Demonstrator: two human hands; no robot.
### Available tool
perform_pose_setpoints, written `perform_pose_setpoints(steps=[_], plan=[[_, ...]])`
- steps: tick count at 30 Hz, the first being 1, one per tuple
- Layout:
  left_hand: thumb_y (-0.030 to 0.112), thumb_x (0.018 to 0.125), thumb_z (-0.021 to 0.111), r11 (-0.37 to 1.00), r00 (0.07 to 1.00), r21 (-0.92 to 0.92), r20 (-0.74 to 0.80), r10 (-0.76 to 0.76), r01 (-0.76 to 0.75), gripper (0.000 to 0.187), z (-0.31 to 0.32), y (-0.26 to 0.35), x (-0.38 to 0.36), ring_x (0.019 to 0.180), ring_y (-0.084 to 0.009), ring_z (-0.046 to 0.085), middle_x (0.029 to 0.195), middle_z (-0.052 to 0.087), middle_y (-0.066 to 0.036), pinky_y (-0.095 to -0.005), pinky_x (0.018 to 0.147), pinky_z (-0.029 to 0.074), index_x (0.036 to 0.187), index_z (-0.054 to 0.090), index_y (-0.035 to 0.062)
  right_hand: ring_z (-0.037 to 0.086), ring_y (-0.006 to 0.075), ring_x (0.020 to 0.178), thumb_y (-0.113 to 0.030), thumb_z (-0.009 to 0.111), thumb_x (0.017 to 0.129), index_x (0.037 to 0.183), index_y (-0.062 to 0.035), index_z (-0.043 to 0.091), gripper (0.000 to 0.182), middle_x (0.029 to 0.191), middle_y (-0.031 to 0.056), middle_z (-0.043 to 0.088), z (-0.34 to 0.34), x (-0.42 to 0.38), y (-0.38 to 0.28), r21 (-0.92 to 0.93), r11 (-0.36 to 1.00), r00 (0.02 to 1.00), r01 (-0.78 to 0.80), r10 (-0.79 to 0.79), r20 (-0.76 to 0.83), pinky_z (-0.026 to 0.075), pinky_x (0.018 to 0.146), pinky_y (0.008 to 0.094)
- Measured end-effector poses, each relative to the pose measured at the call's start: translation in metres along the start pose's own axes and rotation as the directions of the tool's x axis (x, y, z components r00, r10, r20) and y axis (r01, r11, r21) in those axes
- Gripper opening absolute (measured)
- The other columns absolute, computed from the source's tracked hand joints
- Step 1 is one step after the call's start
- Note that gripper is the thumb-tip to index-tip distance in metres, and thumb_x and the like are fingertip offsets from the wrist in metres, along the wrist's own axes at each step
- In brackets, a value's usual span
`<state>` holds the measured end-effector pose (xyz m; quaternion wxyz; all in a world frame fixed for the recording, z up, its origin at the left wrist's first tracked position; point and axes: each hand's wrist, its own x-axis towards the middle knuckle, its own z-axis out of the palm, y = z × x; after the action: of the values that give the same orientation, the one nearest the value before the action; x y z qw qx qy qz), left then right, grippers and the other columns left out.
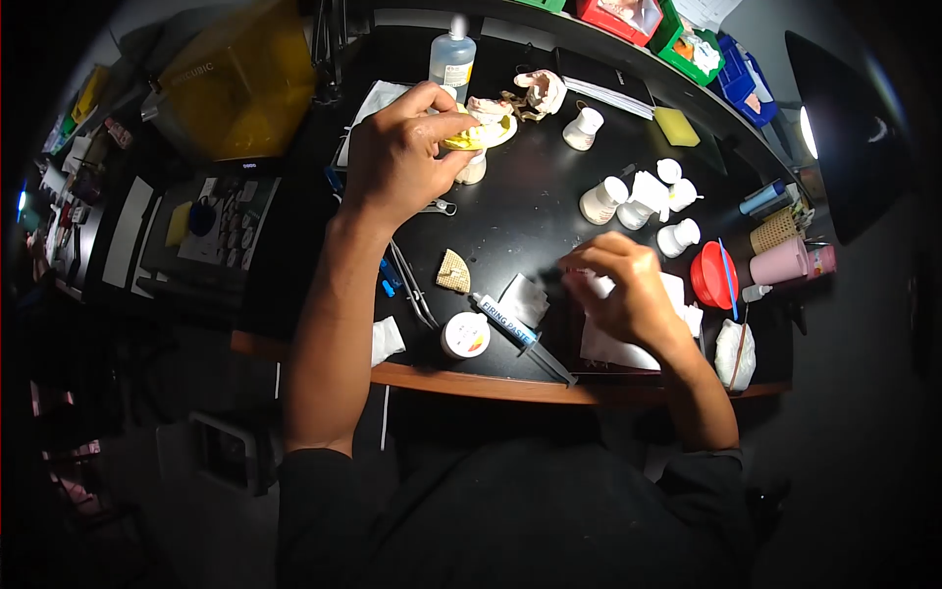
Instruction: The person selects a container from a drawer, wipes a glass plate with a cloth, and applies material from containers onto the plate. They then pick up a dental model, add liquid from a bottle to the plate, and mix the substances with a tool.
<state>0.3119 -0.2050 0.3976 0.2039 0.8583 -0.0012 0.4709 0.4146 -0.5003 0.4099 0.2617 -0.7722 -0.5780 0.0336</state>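
Observation:
My left hand (417,147) is raised over the back of the black table, its fingers closed on the edge of a yellow disc (496,134) with a pinkish-white piece on it. A small white-capped jar (472,170) is just below that hand. Over the front right of the table is my right hand (623,285), fingers curled; something white shows near the fingertips, but what they hold, if anything, I cannot make out. White tissue (613,346) lies beneath it. To its left are a firing paste syringe (510,322), a grey cloth piece (525,299) and a round white jar (465,335).
A clear bottle (452,61) and a dental model (541,93) are at the back. Several small white-capped jars (603,200) stand right of centre, near a red bowl (713,275). Tweezers (412,285) lie beside a beige honeycomb piece (453,272). Coloured bins (694,51) line the back right.

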Motion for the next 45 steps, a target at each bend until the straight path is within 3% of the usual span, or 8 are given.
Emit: perform_pose_setpoints(steps=[10, 18, 28, 32, 33, 36, 40, 45], plan=[[0.007, 0.069, 0.093, 1.000, 1.000, 0.009, 0.006, -0.027, 0.027, 0.032, -0.004, 0.000, 0.000, 0.073, -0.0155, 0.068, 0.096, 0.070, 0.001, -0.0307, 0.065, 0.057, 0.099, 0.084, 0.0129, 0.069, 0.0349, 0.090, -0.005, 0.081, 0.079, 0.099, -0.0026, 0.078, 0.020, 0.096, 0.0145, 0.072, 0.046, 0.028, -0.002, -0.252, 0.964, 0.991, 0.081, -0.105, -0.083, 0.059, 0.084, 0.0417], [0.008, 0.068, 0.094, 0.997, 0.996, -0.018, 0.035, -0.080, 0.081, 0.032, -0.005, 0.002, 0.001, 0.080, -0.0192, 0.074, 0.096, 0.070, 0.000, -0.0330, 0.069, 0.061, 0.098, 0.084, 0.0128, 0.074, 0.0407, 0.093, -0.020, 0.088, 0.078, 0.119, -0.0002, 0.076, 0.046, 0.104, 0.0208, 0.074, 0.073, 0.063, -0.047, 0.047, 0.998, 0.992, 0.051, -0.057, 0.115, 0.061, 0.083, 0.0467], [0.010, 0.070, 0.093, 0.998, 0.998, -0.024, 0.044, -0.050, 0.051, 0.029, -0.005, 0.003, 0.002, 0.082, -0.0199, 0.075, 0.098, 0.070, 0.000, -0.0337, 0.073, 0.062, 0.098, 0.084, 0.0135, 0.076, 0.0275, 0.075, -0.004, 0.074, 0.075, 0.107, 0.0015, 0.078, 0.033, 0.079, 0.0146, 0.076, 0.073, 0.082, -0.006, 0.201, 0.973, 0.992, 0.109, -0.092, -0.091, 0.061, 0.077, 0.0367], [0.009, 0.070, 0.092, 0.997, 0.997, -0.030, 0.046, -0.063, 0.064, 0.030, -0.006, 0.004, 0.002, 0.081, -0.0202, 0.075, 0.098, 0.071, 0.000, -0.0342, 0.073, 0.061, 0.099, 0.084, 0.0135, 0.077, 0.0451, 0.090, -0.011, 0.069, 0.082, 0.110, 0.0024, 0.078, 0.032, 0.091, 0.0291, 0.075, 0.045, 0.104, 0.010, -0.009, 0.950, 0.946, -0.313, 0.311, -0.088, 0.063, 0.086, 0.0461], [0.009, 0.070, 0.093, 0.998, 0.997, -0.024, 0.049, -0.065, 0.066, 0.031, -0.005, 0.004, 0.002, 0.082, -0.0201, 0.075, 0.098, 0.071, 0.000, -0.0344, 0.073, 0.061, 0.099, 0.084, 0.0134, 0.078, 0.0336, 0.080, -0.014, 0.081, 0.080, 0.115, 0.0020, 0.077, 0.038, 0.087, 0.0217, 0.077, 0.060, 0.103, 0.045, -0.072, 0.980, 0.971, -0.185, 0.171, -0.169, 0.062, 0.078, 0.0400], [0.009, 0.069, 0.093, 1.000, 1.000, -0.009, 0.029, -0.009, 0.009, 0.031, -0.005, 0.005, 0.003, 0.081, -0.0199, 0.075, 0.096, 0.071, 0.000, -0.0341, 0.073, 0.061, 0.098, 0.084, 0.0132, 0.076, 0.0449, 0.099, -0.011, 0.072, 0.083, 0.117, 0.0005, 0.077, 0.036, 0.102, 0.0298, 0.076, 0.048, 0.100, 0.037, -0.066, 0.966, 0.966, -0.251, 0.246, -0.075, 0.061, 0.094, 0.0467], [0.009, 0.069, 0.093, 1.000, 0.999, -0.014, 0.036, -0.008, 0.008, 0.030, -0.005, 0.006, 0.002, 0.081, -0.0193, 0.075, 0.096, 0.071, 0.001, -0.0339, 0.072, 0.061, 0.097, 0.083, 0.0130, 0.072, 0.0380, 0.082, -0.012, 0.081, 0.082, 0.108, -0.0018, 0.078, 0.029, 0.090, 0.0203, 0.072, 0.031, 0.070, 0.005, -0.143, 0.982, 0.988, -0.127, 0.112, -0.110, 0.058, 0.075, 0.0438], [0.010, 0.070, 0.093, 1.000, 0.999, -0.005, 0.033, -0.016, 0.017, 0.028, -0.004, 0.005, 0.001, 0.081, -0.0189, 0.075, 0.097, 0.072, 0.002, -0.0338, 0.072, 0.061, 0.096, 0.084, 0.0149, 0.075, 0.0297, 0.089, -0.003, 0.081, 0.082, 0.117, -0.0023, 0.075, 0.036, 0.101, 0.0167, 0.073, 0.018, 0.014, -0.060, 0.290, 0.956, 0.994, -0.038, 0.005, 0.113, 0.060, 0.072, 0.0403]])
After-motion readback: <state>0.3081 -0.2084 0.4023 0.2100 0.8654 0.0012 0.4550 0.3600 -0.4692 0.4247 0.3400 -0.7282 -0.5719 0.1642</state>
